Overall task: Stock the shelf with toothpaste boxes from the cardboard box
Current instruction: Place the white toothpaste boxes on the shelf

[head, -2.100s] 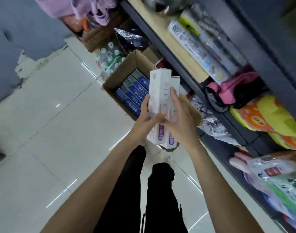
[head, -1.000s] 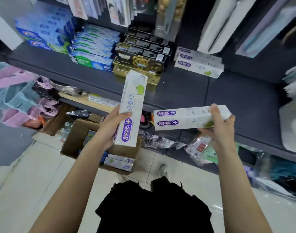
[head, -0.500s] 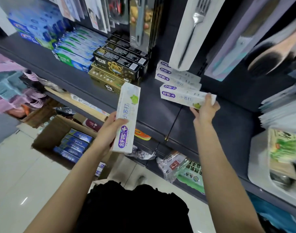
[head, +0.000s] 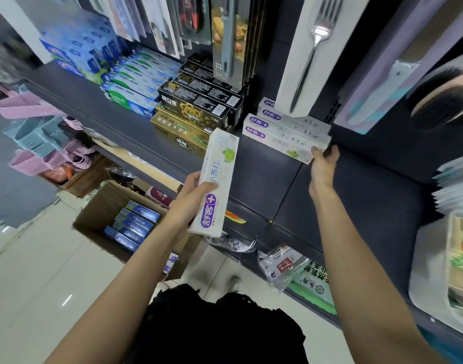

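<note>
My left hand (head: 191,195) grips a white toothpaste box (head: 218,177) with purple lettering, held upright in front of the dark grey shelf (head: 356,195). My right hand (head: 323,165) holds the right end of a second white toothpaste box (head: 283,143). That box lies on the shelf at the front of a small stack of matching white boxes (head: 285,122). On the floor at lower left stands the open cardboard box (head: 99,208) with several blue toothpaste boxes (head: 135,224) inside.
Black and gold toothpaste boxes (head: 199,106) and blue-green ones (head: 135,85) fill the shelf left of the white stack. A packaged fork (head: 309,53) hangs just above that stack. Pink and blue baskets (head: 36,143) hang at the left. Bagged goods (head: 298,269) lie on the lower shelf.
My right hand has carried its white box up from in front of me and set it on the shelf against the white stack. My left hand still holds its box upright.
</note>
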